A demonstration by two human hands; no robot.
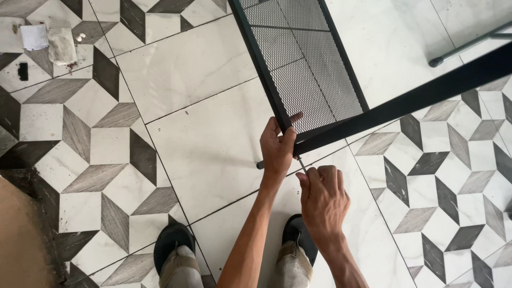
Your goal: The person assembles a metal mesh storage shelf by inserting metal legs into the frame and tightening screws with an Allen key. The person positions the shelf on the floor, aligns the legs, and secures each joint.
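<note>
A black metal mesh shelf panel (pixel 304 64) stretches away from me above the tiled floor. A black metal bar (pixel 426 90) crosses its near corner diagonally toward the upper right. My left hand (pixel 277 149) grips that near corner of the frame where the bar meets it. Just below, my right hand (pixel 322 200) pinches a thin metal tool (pixel 302 164), a hex key or small driver, whose tip points up into the joint. A short dark piece (pixel 260 165) sticks out left of my left hand.
The floor has white marble tiles (pixel 202 133) bordered by grey cube-pattern tiles. My two feet in dark sandals (pixel 173 248) stand below. A small bag, paper and loose small parts (pixel 61 42) lie at the top left. Another metal leg (pixel 469 45) rests at the top right.
</note>
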